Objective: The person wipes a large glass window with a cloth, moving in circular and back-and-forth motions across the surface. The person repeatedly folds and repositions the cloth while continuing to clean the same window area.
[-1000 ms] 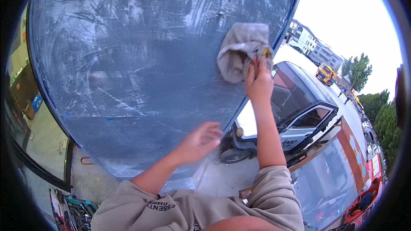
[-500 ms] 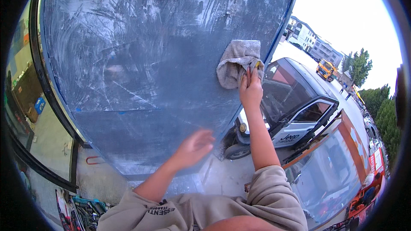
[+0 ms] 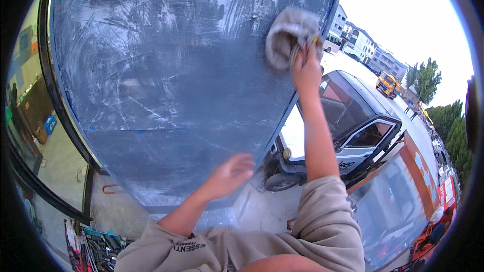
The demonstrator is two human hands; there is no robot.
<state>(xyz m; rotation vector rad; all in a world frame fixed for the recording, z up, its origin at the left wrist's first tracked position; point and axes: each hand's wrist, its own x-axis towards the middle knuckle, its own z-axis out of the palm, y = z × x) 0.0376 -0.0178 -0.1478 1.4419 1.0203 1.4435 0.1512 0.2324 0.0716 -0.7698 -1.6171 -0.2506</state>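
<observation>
1. Far left, lower corner: tool tray [image 3: 96, 244] w/ hand tools on the ground, partly cut off by the pic's rim.
2. Left-centre: big dark grey panel [image 3: 166, 85], upright and leaning, fills most of the view. Surface streaked w/ whitish smears and scratches; thin blue edging along its left and right edges.
3. Centre, near panel's bottom edge: left hand [image 3: 229, 174], fingers loosely spread, holding nothing. Blurred, so can't tell if fingertips touch the panel or hover just off it.
4. Right of centre, panel's upper right edge: grey rag [image 3: 285, 38], bunched up and pressed flat against the panel.
5. Right hand [image 3: 306, 68] just below the rag, fingers clamped on its lower bunch, arm stretched up. Small yellow bit at the fingertips; prob. part of the rag or a glove, not clear.
6. Right, behind the panel's edge: white vehicle [image 3: 348, 126] w/ door open, on the pavement.
7. Far right: orange-framed glass panel [image 3: 403, 196], low, beside the vehicle.
</observation>
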